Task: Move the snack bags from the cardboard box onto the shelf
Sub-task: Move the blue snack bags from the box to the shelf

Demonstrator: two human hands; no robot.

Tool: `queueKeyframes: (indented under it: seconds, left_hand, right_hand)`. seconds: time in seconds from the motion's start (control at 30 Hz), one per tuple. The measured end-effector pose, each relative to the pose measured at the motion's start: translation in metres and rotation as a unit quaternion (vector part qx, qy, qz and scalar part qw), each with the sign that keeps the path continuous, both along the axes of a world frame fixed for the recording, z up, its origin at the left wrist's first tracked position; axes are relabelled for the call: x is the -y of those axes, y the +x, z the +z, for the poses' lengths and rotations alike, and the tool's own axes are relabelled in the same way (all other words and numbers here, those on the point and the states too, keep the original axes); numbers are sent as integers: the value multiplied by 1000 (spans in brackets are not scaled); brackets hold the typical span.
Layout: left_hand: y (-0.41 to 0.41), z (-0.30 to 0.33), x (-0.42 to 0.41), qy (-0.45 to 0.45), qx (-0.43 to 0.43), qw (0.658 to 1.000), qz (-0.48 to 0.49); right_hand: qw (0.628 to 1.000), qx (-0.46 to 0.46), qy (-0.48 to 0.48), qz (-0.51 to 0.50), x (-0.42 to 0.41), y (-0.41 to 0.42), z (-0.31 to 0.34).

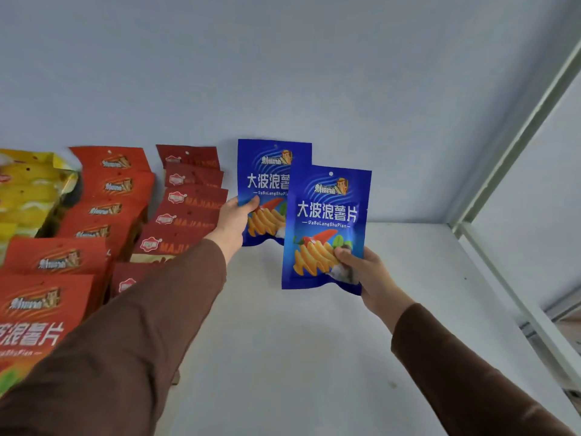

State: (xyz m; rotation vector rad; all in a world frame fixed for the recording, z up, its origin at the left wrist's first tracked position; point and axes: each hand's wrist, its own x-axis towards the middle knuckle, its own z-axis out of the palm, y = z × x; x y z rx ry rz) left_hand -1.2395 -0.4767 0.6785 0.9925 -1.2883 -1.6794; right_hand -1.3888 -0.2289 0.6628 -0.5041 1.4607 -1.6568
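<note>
Pale blue-grey wall point(314, 73) fills the top, plain, no marks. White metal post point(515, 146) runs diagonally at right, from the top corner down. White rail point(509, 297) meets it and slants to the bottom-right edge. Light panel point(534, 215) sits beyond the post. Brownish patch point(569, 328) at the right edge, outside the rail, too blurred to identify.

- There is just one camera, and it sits on the person's head
- It looks forward and a bit down, into the white shelf point(314, 357) and at the wall behind it
- It is close: both arms reach out from the bottom edge
- The wide picture bends the straight shelf post on the right
</note>
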Motion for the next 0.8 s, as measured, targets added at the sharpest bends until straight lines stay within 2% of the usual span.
queueKeyframes:
  seconds: [0.2, 0.43, 0.6, 0.7, 0.8]
  left_hand:
    - [-18, -21, 21, 56, 41, 996, 50]
    - [-28, -20, 32, 38, 87, 994, 60]
    - [-28, -20, 20, 54, 169, 978, 110]
    - [-21, -12, -7, 51, 179, 979, 86]
    - [-5, 0, -32, -16, 162, 986, 31]
  right_hand:
    - [999, 23, 18, -20, 14, 1, -12]
    - [999, 23, 45, -19, 32, 5, -21]
    - [998, 3, 59, -22, 42, 7, -19]
    - [997, -21, 67, -28, 50, 6, -13]
    - [997, -33, 68, -26, 61, 8, -8]
